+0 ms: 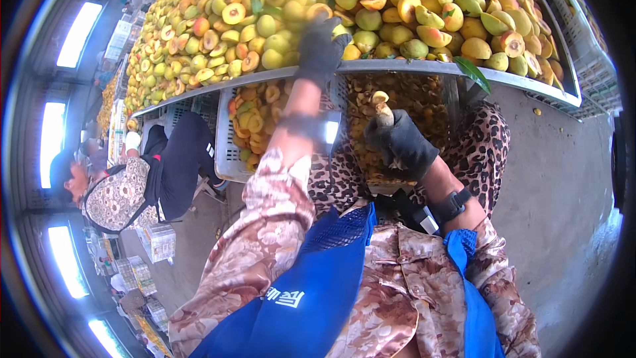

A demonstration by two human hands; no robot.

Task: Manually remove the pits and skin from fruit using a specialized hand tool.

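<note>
My left hand (321, 52), in a dark glove, reaches over the tray's front edge to a heap of yellow-green peaches (265, 25), many cut in half. Motion smears its fingers, so whether they hold a peach cannot be told. My right hand (402, 144), in a dark grey glove, is closed around a short, stubby tool (382, 110) with a pale rounded tip. It is held upright between my knees, over a container of brownish-yellow peach scraps (424, 99). Left of that, below the tray edge, a white crate (230, 159) holds yellow peach pieces.
The metal rim (391, 65) of the raised tray runs across in front of me. A green leaf (472, 74) overhangs it. White crates (593, 76) stand at the far right. Another person (132, 189) sits at the left, near a stack of crates (158, 242).
</note>
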